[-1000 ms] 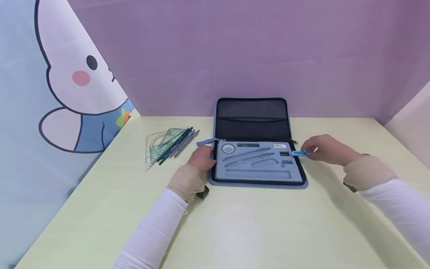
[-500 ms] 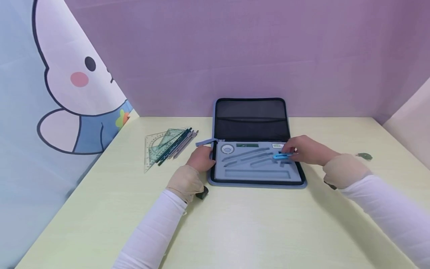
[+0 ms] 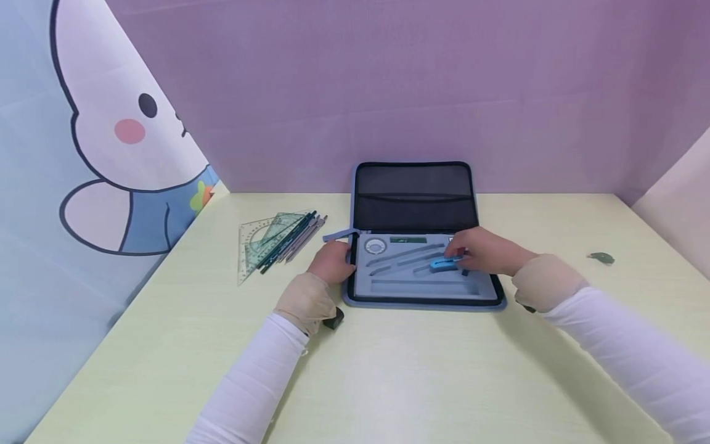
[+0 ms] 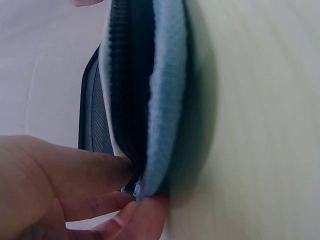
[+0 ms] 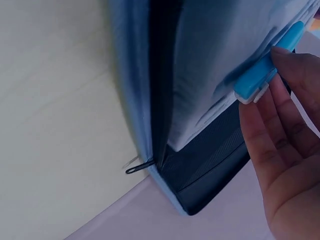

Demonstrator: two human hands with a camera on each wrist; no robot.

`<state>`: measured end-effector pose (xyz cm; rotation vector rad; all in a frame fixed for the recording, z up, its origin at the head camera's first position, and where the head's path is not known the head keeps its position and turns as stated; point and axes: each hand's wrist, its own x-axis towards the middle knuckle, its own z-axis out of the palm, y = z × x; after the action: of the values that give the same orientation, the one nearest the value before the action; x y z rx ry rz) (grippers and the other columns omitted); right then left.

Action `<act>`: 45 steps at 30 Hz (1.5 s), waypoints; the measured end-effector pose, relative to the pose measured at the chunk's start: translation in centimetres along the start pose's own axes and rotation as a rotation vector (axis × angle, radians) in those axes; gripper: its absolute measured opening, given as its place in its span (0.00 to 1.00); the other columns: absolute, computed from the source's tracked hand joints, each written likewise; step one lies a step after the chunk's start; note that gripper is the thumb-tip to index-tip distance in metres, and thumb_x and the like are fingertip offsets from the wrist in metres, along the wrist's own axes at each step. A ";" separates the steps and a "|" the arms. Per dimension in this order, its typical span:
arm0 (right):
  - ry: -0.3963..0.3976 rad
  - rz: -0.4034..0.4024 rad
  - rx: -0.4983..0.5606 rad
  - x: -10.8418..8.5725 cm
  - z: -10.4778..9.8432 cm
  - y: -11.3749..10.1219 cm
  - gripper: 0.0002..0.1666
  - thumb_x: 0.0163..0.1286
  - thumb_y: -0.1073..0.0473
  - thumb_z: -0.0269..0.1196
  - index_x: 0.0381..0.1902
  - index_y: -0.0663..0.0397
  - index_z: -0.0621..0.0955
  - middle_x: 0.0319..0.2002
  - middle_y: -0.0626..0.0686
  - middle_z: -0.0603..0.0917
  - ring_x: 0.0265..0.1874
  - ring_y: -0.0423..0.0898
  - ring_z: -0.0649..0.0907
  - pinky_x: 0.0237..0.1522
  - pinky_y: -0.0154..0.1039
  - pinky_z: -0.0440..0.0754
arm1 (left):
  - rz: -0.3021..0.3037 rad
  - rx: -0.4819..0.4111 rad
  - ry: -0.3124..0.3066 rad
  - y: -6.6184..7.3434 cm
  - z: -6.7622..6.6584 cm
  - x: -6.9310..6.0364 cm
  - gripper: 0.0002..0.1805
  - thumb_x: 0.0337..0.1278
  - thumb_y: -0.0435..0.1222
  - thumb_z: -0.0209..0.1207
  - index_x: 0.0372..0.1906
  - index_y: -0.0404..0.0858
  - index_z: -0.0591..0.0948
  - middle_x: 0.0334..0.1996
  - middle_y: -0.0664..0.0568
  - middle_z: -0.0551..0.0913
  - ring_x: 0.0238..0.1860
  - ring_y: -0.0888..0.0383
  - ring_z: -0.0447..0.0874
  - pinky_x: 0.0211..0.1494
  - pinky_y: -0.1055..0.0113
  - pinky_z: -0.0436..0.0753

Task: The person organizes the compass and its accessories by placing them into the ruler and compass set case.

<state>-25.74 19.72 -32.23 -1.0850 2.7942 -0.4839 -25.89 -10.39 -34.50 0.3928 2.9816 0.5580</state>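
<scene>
Cutter [image 5: 257, 77] pinched between my right hand's [image 3: 488, 250] thumb and fingers, just over the right half of the case's grey tray [image 3: 424, 287]. My left hand [image 3: 333, 262] grips the case [image 3: 424, 306] by its left edge, fingers and thumb closed about it. The case lies open toward the desk's [image 3: 410, 382] far edge. Near the desk's far left corner lie rulers [image 3: 249, 243] and pencils [image 3: 285, 243]; toward the right edge, a green piece [image 3: 601, 258].

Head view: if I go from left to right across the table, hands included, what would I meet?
Pile of drawing tools → left hand → round white dial → blue tool → right hand → small green object.
</scene>
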 end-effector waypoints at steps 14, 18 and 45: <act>-0.014 -0.055 0.033 1.1 0.8 -1.0 0.15 0.55 0.75 0.65 0.41 0.62 0.85 0.38 0.53 0.84 0.38 0.47 0.82 0.39 0.41 0.82 | 0.013 0.007 -0.001 -0.2 0.1 0.2 0.16 0.54 0.33 0.60 0.47 0.27 0.79 0.45 0.39 0.83 0.50 0.45 0.79 0.59 0.56 0.74; -0.016 -0.068 0.031 1.3 0.8 -1.2 0.15 0.55 0.75 0.65 0.42 0.62 0.84 0.39 0.53 0.84 0.38 0.47 0.82 0.40 0.42 0.82 | 0.014 0.005 0.002 -0.2 0.0 0.2 0.17 0.54 0.33 0.61 0.47 0.27 0.79 0.45 0.39 0.83 0.51 0.45 0.79 0.60 0.56 0.73; 0.085 -0.108 0.021 1.4 1.8 -1.5 0.13 0.58 0.78 0.60 0.36 0.60 0.85 0.37 0.53 0.85 0.40 0.50 0.83 0.42 0.44 0.82 | 0.026 -0.002 0.013 0.0 -0.1 -0.1 0.15 0.53 0.33 0.61 0.44 0.27 0.80 0.41 0.39 0.83 0.45 0.46 0.80 0.53 0.56 0.76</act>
<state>-25.43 17.26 -33.45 -1.2447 2.8061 -0.5821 -25.79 -10.47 -34.43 0.4304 2.9924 0.5685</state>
